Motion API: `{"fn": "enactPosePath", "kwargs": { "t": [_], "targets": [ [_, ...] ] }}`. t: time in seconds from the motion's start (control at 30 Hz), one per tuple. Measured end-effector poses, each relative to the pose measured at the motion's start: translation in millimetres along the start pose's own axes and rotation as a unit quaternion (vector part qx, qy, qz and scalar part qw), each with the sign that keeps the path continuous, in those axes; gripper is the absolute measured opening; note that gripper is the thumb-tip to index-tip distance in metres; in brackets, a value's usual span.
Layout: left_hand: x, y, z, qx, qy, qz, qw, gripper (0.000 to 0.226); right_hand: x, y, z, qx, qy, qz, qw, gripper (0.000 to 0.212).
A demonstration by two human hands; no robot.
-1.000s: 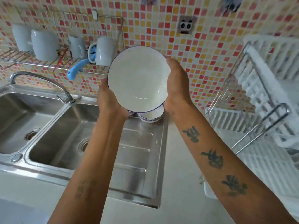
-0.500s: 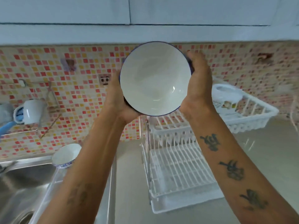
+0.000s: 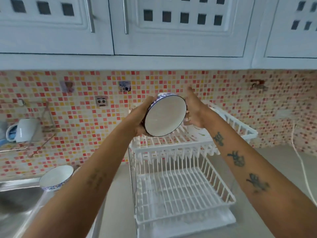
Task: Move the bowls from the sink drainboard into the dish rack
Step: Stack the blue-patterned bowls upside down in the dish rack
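I'm seeing the bowl (image 3: 165,115) tipped on its side w/ the white inside facing the camera, a dark blue line running round the rim and a blue-and-white pattern showing on the outer wall at top left. It's hanging in the air just over the upper tier of the white dish rack (image 3: 181,179), not touching the wires as far as I can tell. The left hand (image 3: 142,117) is cupping it from behind on the left side; the right hand (image 3: 194,110) is pressing the rim on the right w/ fingers spread and stretched up toward the mosaic tile wall (image 3: 223,93). So both hands are gripping this one bowl. A second bowl (image 3: 55,176), same pattern, is sitting upright on the steel sink drainboard (image 3: 22,186) at lower left, well apart from the rack. White mug (image 3: 27,129) is hanging on the wall shelf at far left.

Vs half a sec ago: bowl is sitting lower and further right, now over the rack, and is turning edge-on, so the patterned outside is coming into view. View is tilting up too; cabinet doors (image 3: 180,24) are filling the top.
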State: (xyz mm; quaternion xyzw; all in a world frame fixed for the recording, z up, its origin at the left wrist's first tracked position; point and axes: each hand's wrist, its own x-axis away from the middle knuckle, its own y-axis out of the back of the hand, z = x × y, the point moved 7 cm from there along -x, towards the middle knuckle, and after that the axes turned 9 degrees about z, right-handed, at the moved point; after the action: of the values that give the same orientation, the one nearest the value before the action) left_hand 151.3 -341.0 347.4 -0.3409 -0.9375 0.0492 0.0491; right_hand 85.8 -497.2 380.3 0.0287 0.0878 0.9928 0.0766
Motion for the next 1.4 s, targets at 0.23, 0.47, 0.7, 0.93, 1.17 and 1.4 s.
{"fn": "enactPosePath", "kwargs": {
  "t": [0.23, 0.47, 0.7, 0.93, 1.17, 1.4],
  "targets": [
    [5, -1, 1, -0.141, -0.103, -0.127, 0.976, 0.061, -27, -18, -12, 0.117, -0.108, 0.052, 0.986, 0.081],
    [3, -7, 3, -0.384, -0.127, -0.179, 0.897, 0.085, -52, -25, -29, 0.197, -0.116, 0.076, 0.97, 0.053],
    [-11, -17, 16, -0.532, -0.079, -0.146, 0.83, 0.113, -58, -18, -51, 0.157, -0.122, 0.045, 0.979, 0.044],
    [-10, -17, 24, -0.606, -0.035, -0.131, 0.784, 0.119, -56, -24, -52, 0.228, -0.1, 0.031, 0.968, 0.05],
    [-9, -20, 26, -0.586, -0.02, -0.123, 0.801, 0.12, -59, -21, -50, 0.313, -0.072, 0.012, 0.947, 0.055],
    [16, -20, -5, -0.567, -0.161, -0.164, 0.791, 0.13, -47, -18, -15, 0.301, 0.089, -0.135, 0.94, 0.067]
  ]
}}
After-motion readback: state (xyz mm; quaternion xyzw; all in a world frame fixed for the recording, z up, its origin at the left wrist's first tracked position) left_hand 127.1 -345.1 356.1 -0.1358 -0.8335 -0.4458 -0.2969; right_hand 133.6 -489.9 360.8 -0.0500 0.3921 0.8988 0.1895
